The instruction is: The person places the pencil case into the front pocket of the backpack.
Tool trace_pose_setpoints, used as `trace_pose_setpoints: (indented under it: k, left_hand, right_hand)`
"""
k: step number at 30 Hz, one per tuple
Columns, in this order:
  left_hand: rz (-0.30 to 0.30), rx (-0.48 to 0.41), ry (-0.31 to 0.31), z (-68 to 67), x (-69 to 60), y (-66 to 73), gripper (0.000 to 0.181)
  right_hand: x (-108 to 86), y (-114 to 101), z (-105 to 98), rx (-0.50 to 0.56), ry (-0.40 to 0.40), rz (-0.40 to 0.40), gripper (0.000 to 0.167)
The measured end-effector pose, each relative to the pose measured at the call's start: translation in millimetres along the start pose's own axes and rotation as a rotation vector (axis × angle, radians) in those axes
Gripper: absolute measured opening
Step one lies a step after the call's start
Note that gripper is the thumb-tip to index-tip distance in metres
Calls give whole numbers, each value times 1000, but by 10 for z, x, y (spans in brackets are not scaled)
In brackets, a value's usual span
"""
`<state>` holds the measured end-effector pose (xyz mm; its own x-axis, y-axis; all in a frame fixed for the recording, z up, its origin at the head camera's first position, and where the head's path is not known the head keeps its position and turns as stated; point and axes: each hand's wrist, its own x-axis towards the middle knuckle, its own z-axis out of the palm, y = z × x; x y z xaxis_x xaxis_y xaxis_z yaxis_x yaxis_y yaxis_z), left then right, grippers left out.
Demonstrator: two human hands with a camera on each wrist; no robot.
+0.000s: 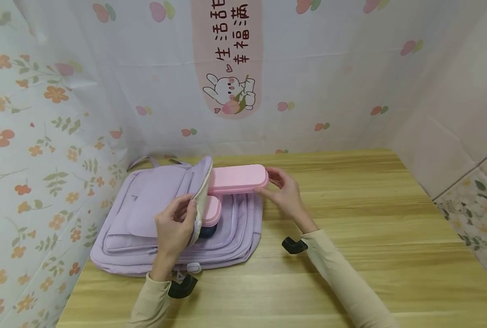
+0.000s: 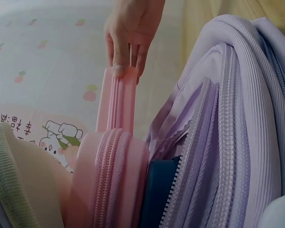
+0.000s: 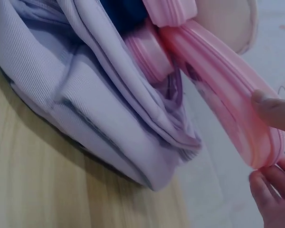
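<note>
A lilac backpack (image 1: 153, 200) lies on its back on the wooden table, its compartment unzipped. My left hand (image 1: 175, 225) pinches the edge of the opened front panel and holds it up. A long pink pencil case (image 1: 239, 178) sticks out of the opening to the right. My right hand (image 1: 285, 191) grips its outer end, thumb on one face and fingers on the other. Beside it, a second pink case (image 2: 107, 180) with a zipper sits in the opening. Next to that is a dark blue item (image 2: 159, 190), mostly hidden. Further pink ridged material (image 3: 149, 54) shows in the right wrist view.
A wood-grain tabletop (image 1: 370, 228) extends to the right of the backpack. Behind it hangs a white printed curtain (image 1: 329, 82), with a floral one (image 1: 43, 150) at the left. Black wrist mounts (image 1: 294, 245) sit at both sleeves.
</note>
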<state>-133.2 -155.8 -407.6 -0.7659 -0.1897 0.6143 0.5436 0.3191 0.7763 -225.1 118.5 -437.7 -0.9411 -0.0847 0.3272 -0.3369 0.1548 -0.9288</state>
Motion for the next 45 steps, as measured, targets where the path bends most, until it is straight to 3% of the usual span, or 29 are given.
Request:
trace_pose_setpoints:
  k: [5, 12, 18, 29, 45]
  left_hand:
    - [-5, -1, -2, 2, 3, -7, 14]
    - [-6, -11, -23, -10, 16, -25, 14]
    - [-2, 23, -42, -10, 64, -62, 14]
    - [12, -9, -84, -18, 69, -106, 14]
    - [-5, -10, -117, 16, 76, -106, 14]
  right_hand:
    - [-19, 13, 80, -57, 31, -10, 59]
    - [-31, 50, 81, 6, -67, -44, 54]
    - [-24, 57, 88, 39, -147, -3, 48]
    - [48, 47, 292, 116, -186, 10, 48]
    - [167, 82, 559, 83, -219, 70, 44]
